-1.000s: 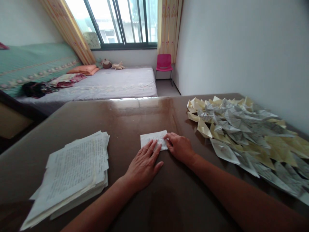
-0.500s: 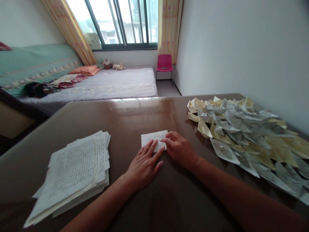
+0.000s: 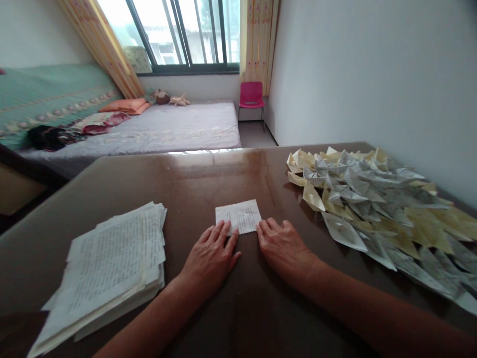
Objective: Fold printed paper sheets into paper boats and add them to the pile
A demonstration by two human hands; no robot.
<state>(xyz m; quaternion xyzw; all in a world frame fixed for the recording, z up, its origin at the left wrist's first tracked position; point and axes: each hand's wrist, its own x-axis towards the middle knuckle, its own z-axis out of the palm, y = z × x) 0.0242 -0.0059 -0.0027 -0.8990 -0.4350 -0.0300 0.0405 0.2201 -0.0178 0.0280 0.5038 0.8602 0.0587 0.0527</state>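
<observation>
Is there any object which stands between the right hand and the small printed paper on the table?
Nothing visible stands between them. The right hand is directly at the near right corner of the small printed paper. The left hand lies over the near left part, not between them.

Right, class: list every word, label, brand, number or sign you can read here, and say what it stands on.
No text can be read.
Stack of sheets: lines of writing, too small and blurred.
Small white paper: a few lines, too blurred.
Paper boats: marks on some, too small to make out.
</observation>
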